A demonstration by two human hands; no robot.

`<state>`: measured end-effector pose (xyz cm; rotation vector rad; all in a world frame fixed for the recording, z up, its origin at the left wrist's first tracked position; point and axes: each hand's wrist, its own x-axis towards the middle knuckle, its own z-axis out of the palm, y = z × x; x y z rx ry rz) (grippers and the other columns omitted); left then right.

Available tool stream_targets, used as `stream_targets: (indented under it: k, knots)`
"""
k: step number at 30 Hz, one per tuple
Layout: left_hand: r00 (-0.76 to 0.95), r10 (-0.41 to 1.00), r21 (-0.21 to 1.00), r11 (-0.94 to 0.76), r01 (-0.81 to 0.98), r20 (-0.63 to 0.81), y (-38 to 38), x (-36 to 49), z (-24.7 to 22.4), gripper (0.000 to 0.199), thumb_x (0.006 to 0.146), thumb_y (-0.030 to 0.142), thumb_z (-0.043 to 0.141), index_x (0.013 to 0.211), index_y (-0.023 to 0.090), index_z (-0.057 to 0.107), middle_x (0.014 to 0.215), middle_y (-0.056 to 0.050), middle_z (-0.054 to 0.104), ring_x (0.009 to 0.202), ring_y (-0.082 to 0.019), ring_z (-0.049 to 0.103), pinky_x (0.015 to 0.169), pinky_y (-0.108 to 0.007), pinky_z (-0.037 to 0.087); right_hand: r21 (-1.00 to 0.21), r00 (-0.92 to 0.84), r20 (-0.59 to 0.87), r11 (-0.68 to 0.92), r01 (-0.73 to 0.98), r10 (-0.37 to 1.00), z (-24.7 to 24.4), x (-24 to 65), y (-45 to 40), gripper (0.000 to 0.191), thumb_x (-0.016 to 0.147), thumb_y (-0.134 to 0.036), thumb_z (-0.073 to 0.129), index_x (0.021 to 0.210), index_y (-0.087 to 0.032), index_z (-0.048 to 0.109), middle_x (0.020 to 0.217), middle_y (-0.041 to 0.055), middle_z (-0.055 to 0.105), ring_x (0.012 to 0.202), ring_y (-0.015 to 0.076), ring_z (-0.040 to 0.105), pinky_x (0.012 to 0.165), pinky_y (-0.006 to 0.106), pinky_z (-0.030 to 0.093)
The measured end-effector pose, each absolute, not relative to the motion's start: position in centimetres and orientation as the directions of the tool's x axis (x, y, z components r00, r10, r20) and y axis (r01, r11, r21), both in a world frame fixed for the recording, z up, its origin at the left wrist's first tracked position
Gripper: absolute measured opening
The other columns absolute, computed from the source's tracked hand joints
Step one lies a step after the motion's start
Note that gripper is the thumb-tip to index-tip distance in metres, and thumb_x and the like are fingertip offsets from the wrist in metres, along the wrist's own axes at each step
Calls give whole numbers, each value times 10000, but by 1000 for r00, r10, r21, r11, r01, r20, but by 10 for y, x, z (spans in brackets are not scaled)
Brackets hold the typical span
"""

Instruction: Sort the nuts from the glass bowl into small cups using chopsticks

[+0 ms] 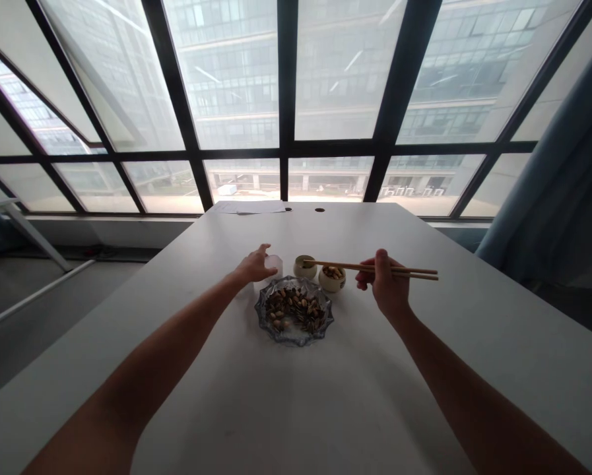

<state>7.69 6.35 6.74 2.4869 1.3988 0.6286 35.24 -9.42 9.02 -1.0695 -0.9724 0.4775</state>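
My right hand [388, 284] grips a pair of wooden chopsticks [350, 266], their tips pointing left over a small pale cup [305, 270]. Beside that cup sits another small pale cup [332, 282] with nuts or seeds inside. My left hand [254, 265] is at a translucent whitish cup [274, 264], thumb and forefinger spread apart; whether they touch it I cannot tell. In front of the cups lies a scalloped glass bowl [296, 340] holding several dark and tan nuts or seeds. What the first pale cup holds is too small to make out.
The things stand on a long white table [296, 409]. Papers [251, 207] lie at its far left end, near two dark round holes. Tall framed windows rise behind, a blue curtain [548, 178] hangs at right, and a white metal frame [38, 237] stands at left.
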Motion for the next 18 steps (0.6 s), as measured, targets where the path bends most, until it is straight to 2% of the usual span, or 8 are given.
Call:
stream_targets:
  k: [2,4,7,9,10,14,16,18]
  knots:
    - [429,889,404,-455,793,160,70,85,71,889,651,531,769,1388,176,422,1183,-182,689,1049,-327,684,863,-416,537,-891,526,430,438,118,734,89,355,-93,545,844,-691,562,663,-181,616,446,12,605,304,121,511,319,243,426]
    - [455,877,385,-478,790,155,72,100,76,904,657,599,748,1390,178,426,1283,-211,643,1149,-358,639,941,-461,499,-894,543,422,433,116,726,88,357,-92,548,839,-695,566,661,-179,616,446,11,605,307,121,515,320,241,427]
    - [551,811,313,-584,749,195,67,132,80,880,695,585,728,1413,185,412,1415,-208,554,1313,-391,510,1103,-570,333,-896,572,421,421,141,704,86,361,-92,549,845,-690,566,659,-175,615,448,11,605,316,119,523,325,233,428]
    - [616,770,266,-637,724,168,64,151,81,895,698,543,742,1435,176,390,1424,-206,547,1352,-383,472,1160,-591,223,-886,569,453,416,203,687,84,362,-93,535,862,-673,560,678,-174,623,465,13,613,338,121,540,340,228,438]
    - [636,759,258,-649,716,142,63,159,81,899,701,521,745,1444,172,378,1407,-204,563,1346,-376,481,1165,-584,216,-875,556,480,417,247,679,82,363,-95,523,870,-661,560,694,-174,630,477,14,619,355,123,553,353,228,449]
    - [667,739,321,-656,683,91,64,175,79,917,681,429,767,1458,170,355,1287,-182,651,1188,-345,612,1015,-466,451,-774,434,626,446,451,648,75,364,-101,474,924,-606,523,742,-185,647,524,19,640,419,139,598,431,250,504]
    - [694,702,322,-701,636,159,63,176,78,921,646,368,788,1445,178,372,1242,-163,674,1120,-334,641,929,-420,507,-702,340,688,469,536,641,71,363,-103,453,961,-559,488,740,-195,642,543,24,652,445,143,613,465,257,513]
    - [723,641,288,-765,576,258,61,175,76,880,643,312,783,1425,194,396,1211,-137,688,1110,-319,640,925,-407,513,-634,236,723,489,599,649,68,362,-104,429,983,-508,475,730,-201,635,571,30,665,477,143,622,493,256,508]
